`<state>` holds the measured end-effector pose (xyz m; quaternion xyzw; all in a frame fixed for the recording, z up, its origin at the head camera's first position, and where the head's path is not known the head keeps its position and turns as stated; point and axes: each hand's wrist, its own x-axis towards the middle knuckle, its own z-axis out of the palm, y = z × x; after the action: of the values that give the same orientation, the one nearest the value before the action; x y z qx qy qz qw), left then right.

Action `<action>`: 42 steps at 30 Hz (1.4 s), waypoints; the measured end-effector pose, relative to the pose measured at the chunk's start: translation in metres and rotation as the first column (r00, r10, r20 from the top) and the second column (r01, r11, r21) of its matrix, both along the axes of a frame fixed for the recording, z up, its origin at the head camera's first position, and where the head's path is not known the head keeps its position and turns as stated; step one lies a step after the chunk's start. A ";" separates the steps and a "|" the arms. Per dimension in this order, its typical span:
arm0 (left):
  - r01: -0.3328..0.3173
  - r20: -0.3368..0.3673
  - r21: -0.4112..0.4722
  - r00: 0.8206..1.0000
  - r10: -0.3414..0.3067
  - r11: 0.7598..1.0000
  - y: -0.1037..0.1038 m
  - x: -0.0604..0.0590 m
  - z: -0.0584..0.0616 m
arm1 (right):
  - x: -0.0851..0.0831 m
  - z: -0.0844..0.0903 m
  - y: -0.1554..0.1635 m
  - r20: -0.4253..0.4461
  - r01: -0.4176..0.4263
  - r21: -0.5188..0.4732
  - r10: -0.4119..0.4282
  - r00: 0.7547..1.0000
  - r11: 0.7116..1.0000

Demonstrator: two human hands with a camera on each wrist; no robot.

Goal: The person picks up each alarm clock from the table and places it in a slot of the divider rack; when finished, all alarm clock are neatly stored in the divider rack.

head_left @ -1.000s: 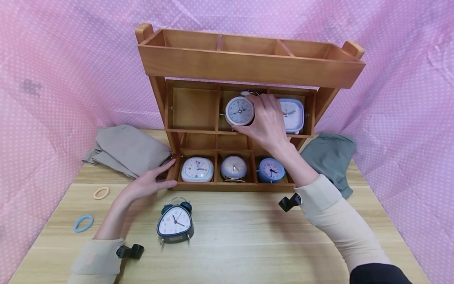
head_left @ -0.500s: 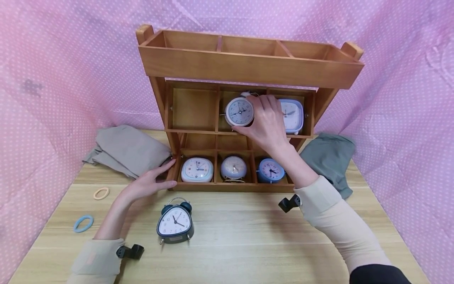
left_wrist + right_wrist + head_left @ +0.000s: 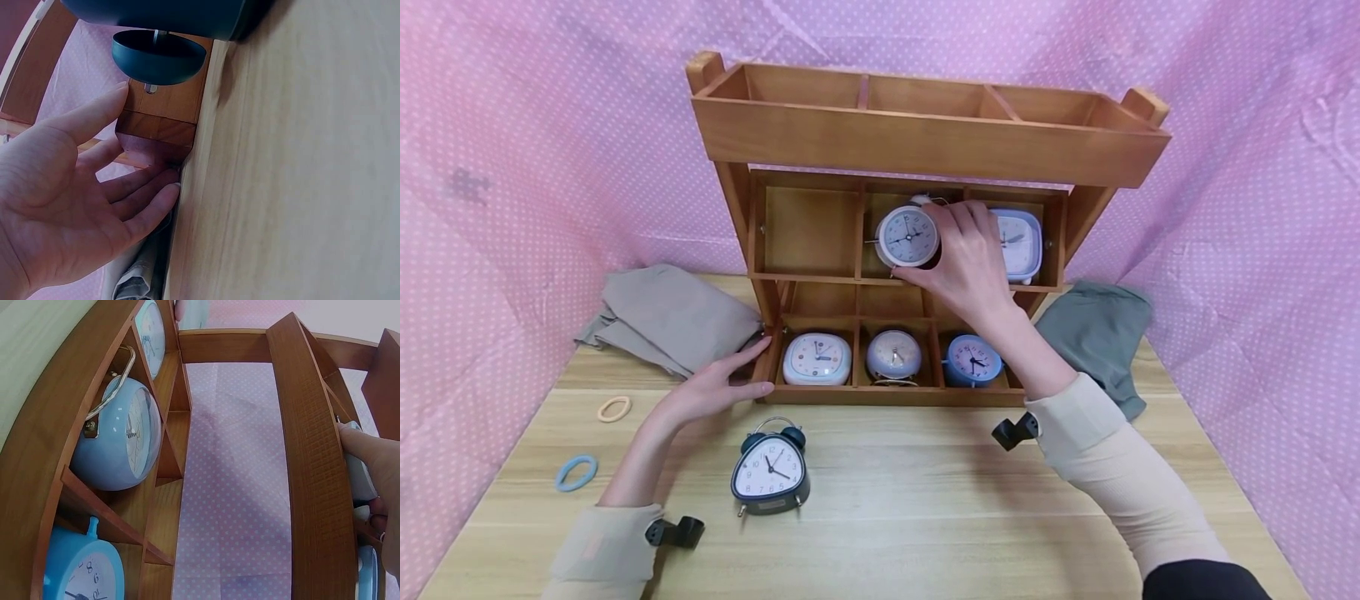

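Observation:
In the head view, my right hand (image 3: 962, 258) grips a round white twin-bell alarm clock (image 3: 908, 237) by its side, thumb low and fingers near the bells. This clock sits in the middle compartment of the wooden rack's (image 3: 925, 143) second tier. To its right stands a lavender-rimmed square clock (image 3: 1019, 243), partly covered by that hand. My left hand (image 3: 711, 390) touches the rack's lower left corner, its fingers extended; the left wrist view shows thumb and fingers about the wooden end (image 3: 156, 128). Just in front of it on the table stands a dark teal twin-bell alarm clock (image 3: 771, 471).
The bottom tier holds a white rounded clock (image 3: 817, 359), a pale blue round clock (image 3: 894, 355) and a bright blue clock (image 3: 973, 361). Folded grey cloth (image 3: 677, 317) and green cloth (image 3: 1097, 337) flank the rack. A beige ring (image 3: 614, 408) and blue ring (image 3: 577, 472) lie left.
My right hand and the white alarm clock have shifted very slightly to the right. The left hand stays at the rack's corner.

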<state>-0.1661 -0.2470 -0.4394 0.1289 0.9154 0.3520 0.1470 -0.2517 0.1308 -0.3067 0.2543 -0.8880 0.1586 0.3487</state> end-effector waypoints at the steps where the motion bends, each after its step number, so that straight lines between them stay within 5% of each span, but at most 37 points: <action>1: 0.002 -0.001 0.001 1.000 -0.002 1.000 0.000 0.000 0.000 | 0.000 0.000 0.000 0.002 0.000 0.000 0.000 1.000 1.000; 19: 0.009 -0.014 -0.010 1.000 -0.009 1.000 0.003 0.000 0.001 | 0.005 -0.004 0.008 0.035 -0.009 -0.033 0.010 0.999 0.999; 29: 0.009 -0.005 -0.015 1.000 -0.009 1.000 0.004 0.000 0.000 | 0.012 -0.008 0.012 -0.063 -0.083 -0.167 0.073 0.995 0.983; 32: 0.007 -0.004 -0.015 1.000 -0.008 1.000 0.003 0.000 0.001 | 0.020 -0.016 0.008 -0.143 -0.177 -0.312 0.138 0.980 0.933; 37: 0.006 -0.006 -0.010 1.000 -0.006 1.000 0.002 0.000 0.001 | 0.039 -0.038 -0.014 -0.292 -0.409 -0.467 0.300 0.908 0.784; 42: 0.004 -0.002 -0.010 1.000 -0.004 1.000 0.001 -0.001 0.002 | 0.062 -0.069 -0.042 -0.143 -0.526 -0.487 0.531 0.836 0.697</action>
<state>-0.1673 -0.2463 -0.4370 0.1304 0.9170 0.3468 0.1477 -0.1900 0.0888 -0.3754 0.3965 -0.7050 0.4807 0.3386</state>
